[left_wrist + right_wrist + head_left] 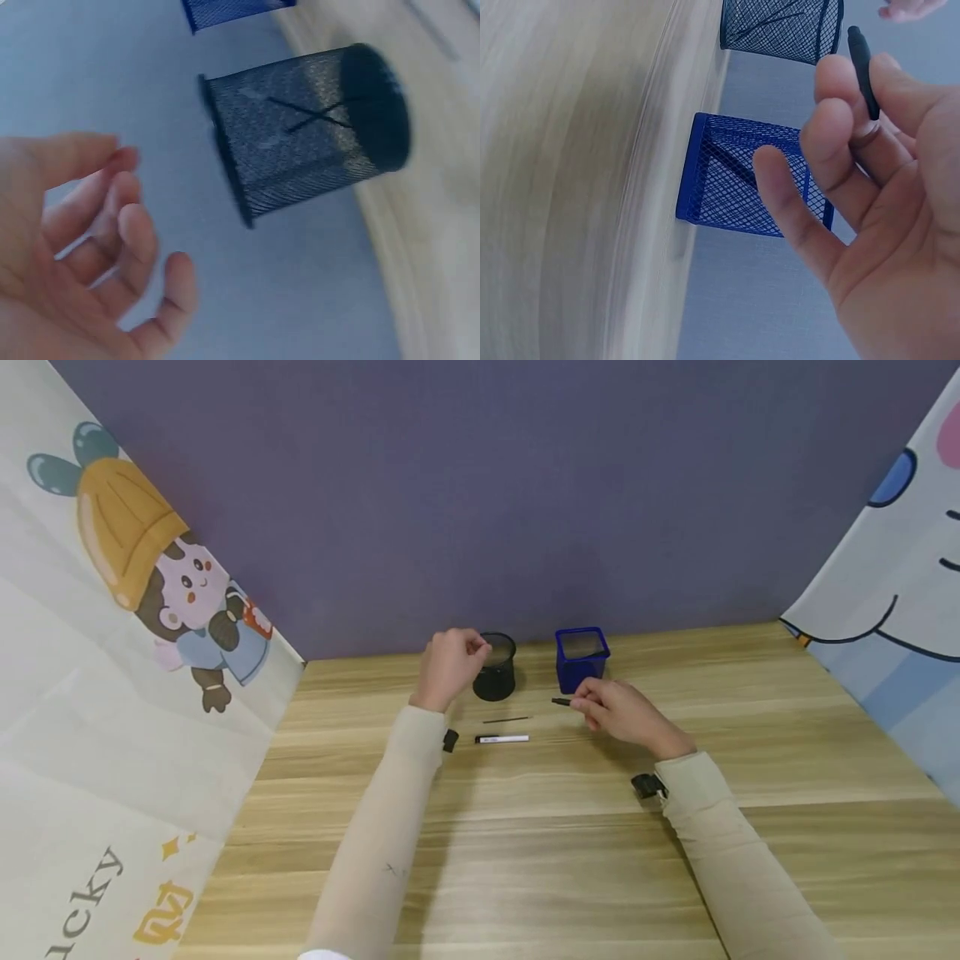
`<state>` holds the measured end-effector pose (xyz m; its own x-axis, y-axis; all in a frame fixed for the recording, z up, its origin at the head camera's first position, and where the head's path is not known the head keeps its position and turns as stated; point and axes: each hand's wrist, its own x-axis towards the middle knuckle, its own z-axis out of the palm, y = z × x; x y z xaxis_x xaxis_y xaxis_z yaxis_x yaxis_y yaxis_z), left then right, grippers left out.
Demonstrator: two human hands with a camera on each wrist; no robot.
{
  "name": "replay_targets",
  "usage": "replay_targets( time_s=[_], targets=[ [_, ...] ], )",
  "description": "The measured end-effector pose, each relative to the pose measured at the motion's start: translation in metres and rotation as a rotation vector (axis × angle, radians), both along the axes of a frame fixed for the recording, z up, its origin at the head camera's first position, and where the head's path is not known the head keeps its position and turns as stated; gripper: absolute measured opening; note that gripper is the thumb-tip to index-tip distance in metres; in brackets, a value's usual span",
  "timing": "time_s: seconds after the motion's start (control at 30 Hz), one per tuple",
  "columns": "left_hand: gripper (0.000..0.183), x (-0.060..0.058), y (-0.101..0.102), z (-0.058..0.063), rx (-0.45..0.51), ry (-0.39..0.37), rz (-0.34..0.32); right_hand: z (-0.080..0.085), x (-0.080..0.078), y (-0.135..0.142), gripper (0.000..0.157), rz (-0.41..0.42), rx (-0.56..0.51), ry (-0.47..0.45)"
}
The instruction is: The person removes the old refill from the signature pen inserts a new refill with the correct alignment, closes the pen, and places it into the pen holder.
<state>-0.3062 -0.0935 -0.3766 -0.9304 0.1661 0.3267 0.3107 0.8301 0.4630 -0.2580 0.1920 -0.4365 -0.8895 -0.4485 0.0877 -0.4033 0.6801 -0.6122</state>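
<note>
My right hand [618, 714] pinches a short black pen [861, 67] between thumb and fingertips, just in front of a blue square mesh pen holder [581, 672]. A dark stick shows inside that holder in the right wrist view. At the rim of a round black mesh pen holder [494, 681] is my left hand [448, 667], its fingers loosely bent and nothing in them. Two thin dark sticks [300, 120] lie crossed inside the black holder, as the left wrist view shows.
On the wood-grain table [540, 860], in front of the holders, lie a thin dark stick [507, 720] and a white marker with a black cap [502, 739]. A grey-blue wall [510, 502] rises right behind the holders. Cartoon-printed sheets [97, 693] hang along the sides.
</note>
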Motion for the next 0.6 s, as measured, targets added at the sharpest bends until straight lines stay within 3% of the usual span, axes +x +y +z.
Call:
replay_targets(
  time_s=[0.1, 0.23, 0.37, 0.6],
  targets=[
    [0.026, -0.01, 0.008, 0.013, -0.068, -0.142, -0.004, -0.001, -0.001, 0.0, 0.028, 0.001, 0.006, 0.007],
    [0.041, -0.021, 0.02, 0.022, -0.176, -0.293, -0.007, -0.001, -0.001, 0.0, 0.027, -0.007, 0.013, 0.009],
    [0.038, -0.029, 0.028, 0.026, -0.268, -0.375, 0.019, -0.001, -0.001, -0.001, 0.024, -0.001, 0.015, 0.011],
    [0.023, -0.038, 0.032, 0.028, -0.342, -0.488, 0.035, 0.0, 0.0, -0.002, 0.022, -0.007, 0.014, 0.005]
  ],
)
